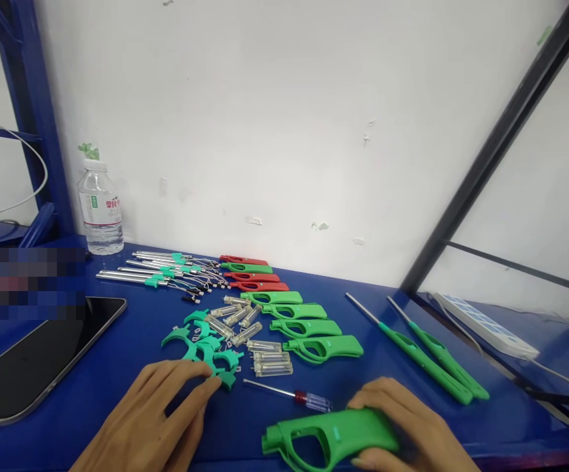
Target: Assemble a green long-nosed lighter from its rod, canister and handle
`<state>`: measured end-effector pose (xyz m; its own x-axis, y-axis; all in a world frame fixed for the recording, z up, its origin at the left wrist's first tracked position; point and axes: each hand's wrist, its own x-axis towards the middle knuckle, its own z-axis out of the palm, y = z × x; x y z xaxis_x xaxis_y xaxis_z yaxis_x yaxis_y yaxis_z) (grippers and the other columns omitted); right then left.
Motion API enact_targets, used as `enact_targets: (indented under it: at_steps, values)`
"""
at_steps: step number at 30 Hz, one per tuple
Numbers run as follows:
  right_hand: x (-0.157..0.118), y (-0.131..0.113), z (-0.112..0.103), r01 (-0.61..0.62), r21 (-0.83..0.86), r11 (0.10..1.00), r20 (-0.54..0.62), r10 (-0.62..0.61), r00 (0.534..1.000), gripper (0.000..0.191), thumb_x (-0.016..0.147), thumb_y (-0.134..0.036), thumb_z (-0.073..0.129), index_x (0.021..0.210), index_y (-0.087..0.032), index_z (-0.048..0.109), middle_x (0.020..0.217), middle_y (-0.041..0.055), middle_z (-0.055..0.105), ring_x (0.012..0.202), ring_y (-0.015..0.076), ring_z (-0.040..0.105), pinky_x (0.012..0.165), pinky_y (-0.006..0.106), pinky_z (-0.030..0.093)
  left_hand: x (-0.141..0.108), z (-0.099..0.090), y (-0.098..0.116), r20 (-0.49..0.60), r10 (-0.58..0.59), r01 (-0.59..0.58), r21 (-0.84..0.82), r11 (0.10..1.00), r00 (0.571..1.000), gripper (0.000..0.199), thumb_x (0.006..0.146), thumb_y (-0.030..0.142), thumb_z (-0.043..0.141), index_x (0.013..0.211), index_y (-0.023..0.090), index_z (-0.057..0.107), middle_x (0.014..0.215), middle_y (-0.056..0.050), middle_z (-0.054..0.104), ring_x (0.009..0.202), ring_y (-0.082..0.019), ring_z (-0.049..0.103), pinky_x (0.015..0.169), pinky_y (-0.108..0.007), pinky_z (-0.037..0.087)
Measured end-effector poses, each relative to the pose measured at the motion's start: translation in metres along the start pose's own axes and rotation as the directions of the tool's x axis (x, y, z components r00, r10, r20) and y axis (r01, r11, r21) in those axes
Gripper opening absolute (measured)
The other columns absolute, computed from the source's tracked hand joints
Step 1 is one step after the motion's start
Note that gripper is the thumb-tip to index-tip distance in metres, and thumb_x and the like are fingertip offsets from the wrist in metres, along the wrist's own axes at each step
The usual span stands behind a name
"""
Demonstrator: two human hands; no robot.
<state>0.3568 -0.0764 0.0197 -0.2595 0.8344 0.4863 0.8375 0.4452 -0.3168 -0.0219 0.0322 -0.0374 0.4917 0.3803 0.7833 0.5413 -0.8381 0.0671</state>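
My right hand [407,426] is closed around a green lighter handle shell [358,432] at the front edge of the table. The shell lies on its side, its trigger loop facing left. My left hand [166,413] reaches in from the front left with its fingers apart. Its fingertips touch the near side of a pile of teal plastic triggers [208,347]. Between the hands lies a screwdriver [309,398] with a red and clear handle. Clear fuel tanks [271,364] are scattered just behind it.
Several green and red handle shells [324,345] form a row behind. Metal lighter tubes with wires [137,278] lie back left. Two assembled green lighters [427,360] are at right, near a white power strip [486,324]. A phone or tablet [43,360] and water bottle [101,213] stand left.
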Motion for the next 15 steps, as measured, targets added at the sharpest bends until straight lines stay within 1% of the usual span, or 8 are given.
enact_targets:
  at_steps: [4, 7, 9, 11, 12, 13, 14, 15]
  values:
    - [0.008, -0.007, 0.017, 0.026, -0.122, 0.992, -0.063, -0.033, 0.997, 0.027, 0.096, -0.053, 0.086, 0.115, -0.035, 0.079, 0.103, -0.0037, 0.083, 0.089, 0.0157, 0.084, 0.082, 0.015, 0.064, 0.003, -0.001, 0.002, 0.000, -0.013, 0.013, -0.012, 1.000, 1.000, 0.043, 0.106, 0.003, 0.051, 0.139, 0.025, 0.067, 0.129, -0.003, 0.068, 0.125, -0.018, 0.061, 0.115, -0.027, 0.042]
    - [0.013, -0.010, 0.022, 0.054, -0.137, 0.989, -0.107, -0.069, 0.992, 0.026, 0.101, -0.057, 0.079, 0.113, -0.034, 0.079, 0.107, -0.0025, 0.082, 0.092, 0.0147, 0.084, 0.083, 0.014, 0.063, 0.003, -0.003, 0.007, -0.008, -0.040, 0.040, -0.028, 0.999, 0.999, 0.039, 0.108, 0.006, 0.051, 0.137, 0.025, 0.067, 0.128, -0.003, 0.068, 0.124, -0.017, 0.062, 0.114, -0.025, 0.043]
    - [0.014, -0.011, 0.019, 0.063, -0.131, 0.989, -0.158, -0.083, 0.984, 0.028, 0.103, -0.061, 0.075, 0.111, -0.035, 0.078, 0.106, -0.0033, 0.082, 0.091, 0.0135, 0.084, 0.083, 0.012, 0.063, 0.003, -0.006, 0.008, -0.024, -0.051, 0.050, -0.028, 0.998, 0.998, 0.035, 0.109, 0.009, 0.051, 0.136, 0.026, 0.068, 0.127, -0.003, 0.069, 0.123, -0.017, 0.064, 0.113, -0.025, 0.044]
    - [0.013, -0.007, 0.011, 0.050, -0.133, 0.990, -0.234, -0.080, 0.969, 0.027, 0.104, -0.062, 0.073, 0.113, -0.036, 0.078, 0.104, -0.0044, 0.083, 0.090, 0.0131, 0.084, 0.084, 0.012, 0.062, 0.008, -0.012, 0.004, -0.048, -0.048, 0.049, 0.003, 0.999, 0.998, 0.033, 0.109, 0.013, 0.052, 0.133, 0.027, 0.069, 0.126, -0.002, 0.071, 0.120, -0.017, 0.066, 0.112, -0.027, 0.045]
    - [0.011, -0.003, 0.006, 0.027, -0.141, 0.990, -0.266, -0.064, 0.962, 0.027, 0.105, -0.061, 0.072, 0.114, -0.036, 0.078, 0.104, -0.0044, 0.083, 0.091, 0.0133, 0.084, 0.085, 0.012, 0.062, 0.013, -0.016, -0.001, -0.051, -0.050, 0.052, 0.031, 0.998, 0.997, 0.031, 0.110, 0.015, 0.052, 0.132, 0.028, 0.070, 0.126, -0.002, 0.073, 0.118, -0.018, 0.067, 0.111, -0.028, 0.046]
    - [0.008, 0.004, -0.001, 0.003, -0.153, 0.988, -0.298, -0.049, 0.953, 0.026, 0.106, -0.060, 0.071, 0.116, -0.037, 0.078, 0.106, -0.0042, 0.084, 0.092, 0.0137, 0.084, 0.086, 0.013, 0.063, 0.019, -0.022, -0.009, -0.063, -0.031, 0.036, 0.065, 0.997, 0.998, 0.029, 0.109, 0.017, 0.053, 0.129, 0.029, 0.071, 0.122, -0.001, 0.075, 0.114, -0.018, 0.069, 0.107, -0.029, 0.048]
    - [0.004, 0.013, -0.007, -0.041, -0.168, 0.985, -0.312, -0.014, 0.950, 0.028, 0.105, -0.061, 0.072, 0.116, -0.037, 0.079, 0.108, -0.0033, 0.085, 0.094, 0.0151, 0.085, 0.086, 0.014, 0.063, 0.027, -0.028, -0.019, -0.066, -0.048, 0.054, 0.096, 0.994, 0.997, 0.027, 0.109, 0.020, 0.053, 0.125, 0.030, 0.073, 0.118, 0.000, 0.078, 0.111, -0.020, 0.071, 0.103, -0.032, 0.051]
    - [-0.001, 0.024, -0.013, -0.077, -0.182, 0.980, -0.325, 0.013, 0.945, 0.033, 0.103, -0.065, 0.072, 0.113, -0.036, 0.081, 0.108, -0.0020, 0.085, 0.093, 0.0167, 0.085, 0.084, 0.016, 0.065, 0.035, -0.035, -0.032, -0.044, -0.085, 0.089, 0.120, 0.989, 0.995, 0.025, 0.109, 0.027, 0.053, 0.118, 0.030, 0.076, 0.114, 0.000, 0.080, 0.107, -0.022, 0.073, 0.099, -0.035, 0.054]
